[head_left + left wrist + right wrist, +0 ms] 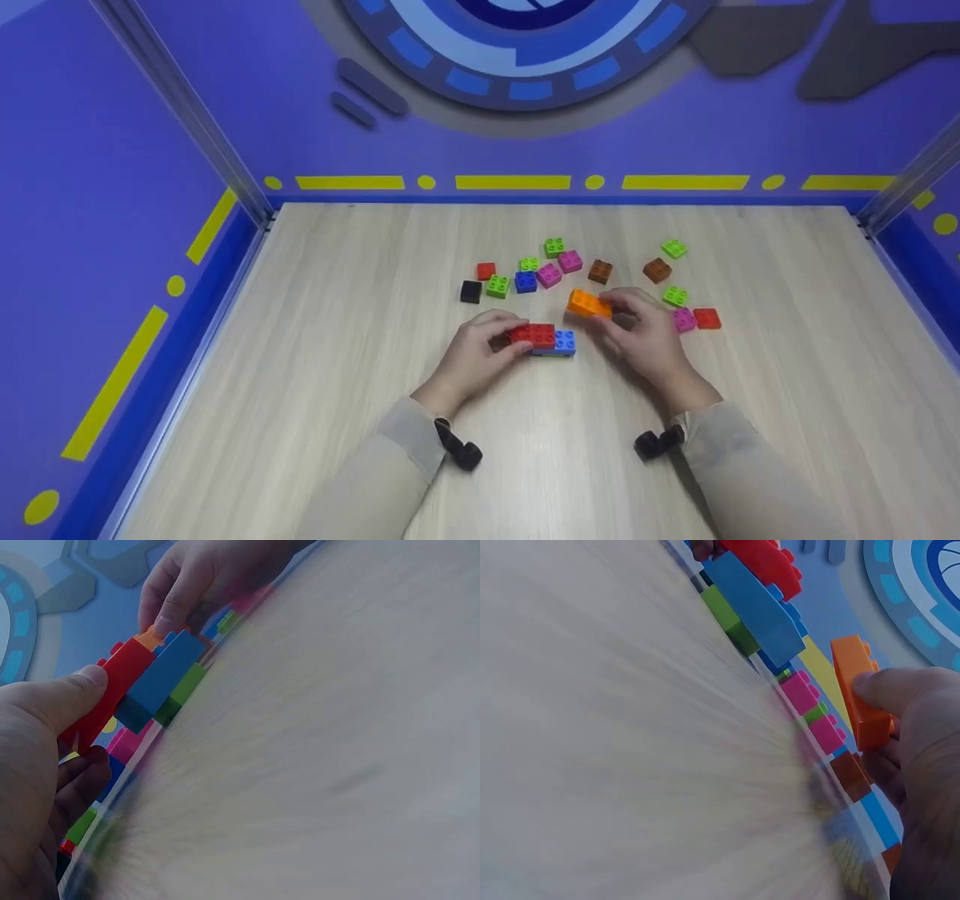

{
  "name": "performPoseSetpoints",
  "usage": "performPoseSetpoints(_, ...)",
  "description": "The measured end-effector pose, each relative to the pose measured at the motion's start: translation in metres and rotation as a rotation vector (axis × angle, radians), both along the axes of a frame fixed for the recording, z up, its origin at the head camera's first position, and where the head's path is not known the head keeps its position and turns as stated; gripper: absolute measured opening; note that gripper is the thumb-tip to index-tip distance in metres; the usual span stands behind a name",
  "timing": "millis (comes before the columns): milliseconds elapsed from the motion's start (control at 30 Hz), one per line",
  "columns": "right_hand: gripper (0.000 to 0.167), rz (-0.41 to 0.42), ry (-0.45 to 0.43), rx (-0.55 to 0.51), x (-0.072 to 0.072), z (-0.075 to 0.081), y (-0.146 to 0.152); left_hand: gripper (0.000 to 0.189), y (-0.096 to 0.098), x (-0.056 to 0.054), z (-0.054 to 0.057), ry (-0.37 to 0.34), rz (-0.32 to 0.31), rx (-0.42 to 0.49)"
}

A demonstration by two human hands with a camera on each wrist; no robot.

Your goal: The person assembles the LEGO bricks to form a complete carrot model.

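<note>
My left hand (474,354) pinches a long red brick (541,335) between thumb and fingers. That brick sits on a long light-blue brick (565,343), shifted to the left so the blue one's right studs show. Beneath the blue, the right wrist view has green brick (731,621) at the bottom of the stack. My right hand (654,337) holds an orange brick (586,303) by its right end, thumb on the near side. The orange brick is up off the table, just right of and behind the stack, apart from it in the right wrist view.
Behind the hands, loose bricks lie scattered on the wooden table (337,300): black (471,292), dark blue (526,282), pink (550,275), brown (600,271) and several lime ones. A pink brick (684,319) and a flat red one (707,319) lie beside the right hand. Blue panels stand around the table.
</note>
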State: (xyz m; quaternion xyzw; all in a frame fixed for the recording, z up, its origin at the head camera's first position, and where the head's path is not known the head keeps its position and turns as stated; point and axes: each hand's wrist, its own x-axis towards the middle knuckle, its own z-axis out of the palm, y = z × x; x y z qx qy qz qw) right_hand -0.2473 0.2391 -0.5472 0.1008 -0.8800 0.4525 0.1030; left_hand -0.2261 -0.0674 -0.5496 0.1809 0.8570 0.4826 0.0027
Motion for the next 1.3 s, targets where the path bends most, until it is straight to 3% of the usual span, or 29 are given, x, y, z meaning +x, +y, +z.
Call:
performPoseSetpoints(867, 0.028, 0.208, 0.083, -0.011, 0.0053, -0.0027, -0.0038, 0.041, -0.0019, -0.0006, 0.001, 0.034, 0.048, -0.002)
performPoseSetpoints(1300, 0.03, 0.25, 0.074, 0.034, 0.0065, -0.0003, -0.0053, 0.042, -0.0024, -0.0013, 0.0009, 0.028, 0.045, -0.017)
